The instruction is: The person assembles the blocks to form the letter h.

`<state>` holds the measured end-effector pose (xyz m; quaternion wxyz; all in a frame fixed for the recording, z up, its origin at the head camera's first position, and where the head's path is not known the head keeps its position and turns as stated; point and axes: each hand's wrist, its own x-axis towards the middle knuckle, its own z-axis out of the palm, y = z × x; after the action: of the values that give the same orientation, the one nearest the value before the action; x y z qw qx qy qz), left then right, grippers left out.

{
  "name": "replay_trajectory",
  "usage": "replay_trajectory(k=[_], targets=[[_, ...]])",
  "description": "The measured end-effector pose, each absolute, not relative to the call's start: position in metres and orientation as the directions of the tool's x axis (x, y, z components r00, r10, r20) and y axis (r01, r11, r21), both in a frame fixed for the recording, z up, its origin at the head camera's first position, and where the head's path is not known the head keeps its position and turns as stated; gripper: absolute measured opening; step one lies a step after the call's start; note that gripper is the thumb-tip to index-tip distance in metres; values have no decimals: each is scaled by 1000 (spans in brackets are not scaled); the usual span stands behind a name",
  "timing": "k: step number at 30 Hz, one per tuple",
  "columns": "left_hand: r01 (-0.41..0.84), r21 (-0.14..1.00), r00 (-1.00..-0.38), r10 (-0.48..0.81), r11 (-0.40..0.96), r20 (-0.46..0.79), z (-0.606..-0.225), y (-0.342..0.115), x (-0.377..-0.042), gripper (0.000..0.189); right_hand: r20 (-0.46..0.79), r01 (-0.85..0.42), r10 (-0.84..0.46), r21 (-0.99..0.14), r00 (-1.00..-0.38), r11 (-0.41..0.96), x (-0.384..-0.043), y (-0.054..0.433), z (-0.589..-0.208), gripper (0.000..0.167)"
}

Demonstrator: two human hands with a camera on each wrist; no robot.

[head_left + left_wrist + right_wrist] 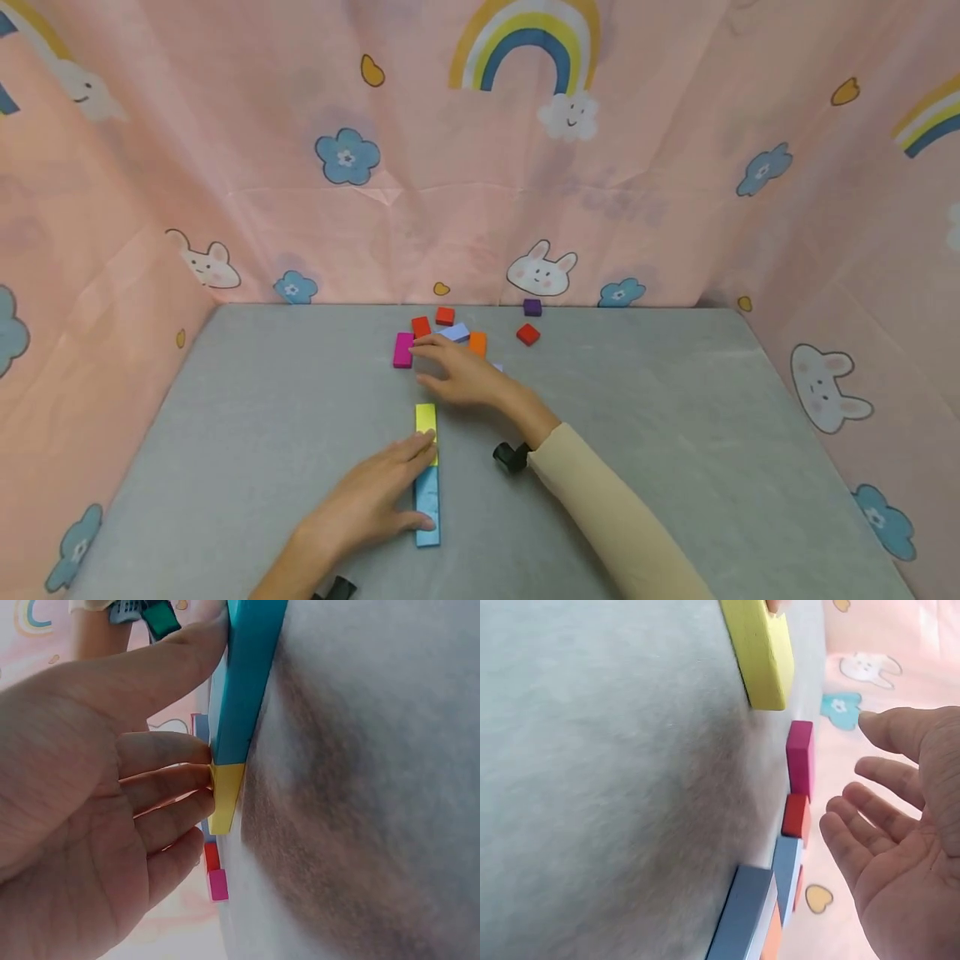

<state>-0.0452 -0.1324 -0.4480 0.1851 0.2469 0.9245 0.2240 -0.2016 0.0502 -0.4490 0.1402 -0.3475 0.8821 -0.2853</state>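
Observation:
My left hand (367, 500) lies along a straight row made of a yellow block (425, 415) and a light blue block (427, 493), set end to end on the table. Its fingertips touch the row near the yellow part, while the thumb (199, 649) rests on the blue. Farther forward, my right hand (465, 379) hovers with fingers spread and holds nothing. Those fingertips overlap the edge of a magenta block (402, 350) in the head view; the right wrist view shows them apart from it. Under and behind this hand are an orange block (478, 343) and a lavender block (454, 332), partly hidden.
Two red blocks (445, 316) sit behind the magenta one. Farther right are another red block (528, 334) and a purple block (532, 307) near the table's back edge. A pink patterned curtain (420, 225) hangs around the grey table (637, 467).

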Motion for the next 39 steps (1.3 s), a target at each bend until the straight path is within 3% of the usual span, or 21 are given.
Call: replay_trajectory(k=[12,20,39], targets=[[391,497,-809,547,775,-215,-453,-136,-37,94,-80,-582,-706,-506,-704,637,-213,7,-456,54],[394,509,-808,552,765,-206,-453,-136,-39,94,-155,-554,-642,-381,-751,740,-219,0,-460,63],[407,488,-809,553,772,-200,-451,-135,-47,93,-110,-566,-619,-304,-778,766,-229,13,-456,50]])
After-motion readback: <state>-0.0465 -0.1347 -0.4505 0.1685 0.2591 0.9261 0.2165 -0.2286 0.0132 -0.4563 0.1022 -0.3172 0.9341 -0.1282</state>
